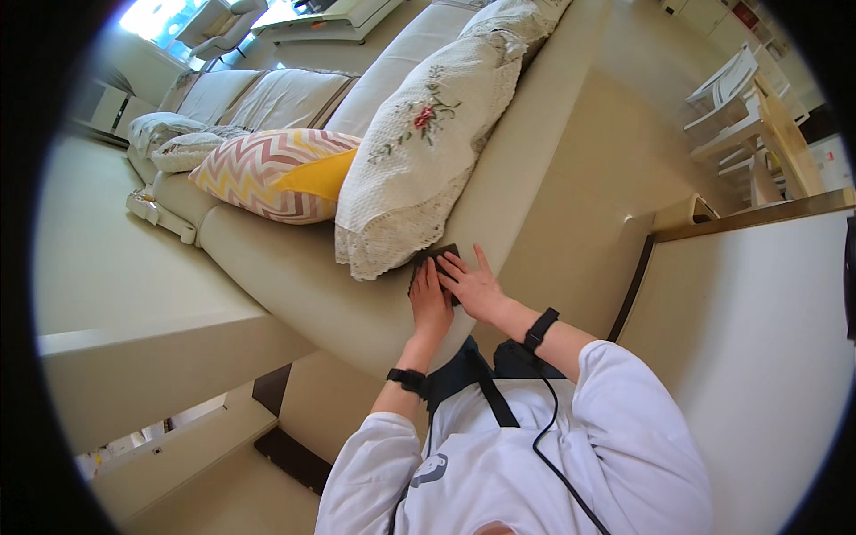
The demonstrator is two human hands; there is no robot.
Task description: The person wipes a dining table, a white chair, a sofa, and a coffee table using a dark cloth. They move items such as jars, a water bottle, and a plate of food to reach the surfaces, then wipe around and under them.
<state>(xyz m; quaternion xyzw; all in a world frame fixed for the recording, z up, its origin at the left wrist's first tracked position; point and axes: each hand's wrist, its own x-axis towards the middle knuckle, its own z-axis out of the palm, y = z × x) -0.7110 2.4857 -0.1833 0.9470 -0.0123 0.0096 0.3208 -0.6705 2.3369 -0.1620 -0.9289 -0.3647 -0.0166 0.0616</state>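
Observation:
A small dark cloth or pad (pixel 447 253) lies on the rounded corner of a cream sofa (pixel 321 294). My left hand (pixel 430 301) rests flat on its near left part, fingers extended and close together. From the right, my right hand (pixel 473 287) reaches over its other side, with fingertips on the dark piece and one finger spread away from the rest. Neither hand visibly closes around it; the underside is hidden. Just beyond my fingers leans a white quilted cushion cover (pixel 414 154) with lace edging and an embroidered red flower.
A zigzag-patterned cushion (pixel 267 174) with a yellow part sits left of the white one. A low wall ledge (pixel 167 361) adjoins the sofa at left. Right of me stands a white panel (pixel 749 294) with a wooden top edge. White chairs (pixel 729 83) and a wooden table (pixel 786 140) are farther off.

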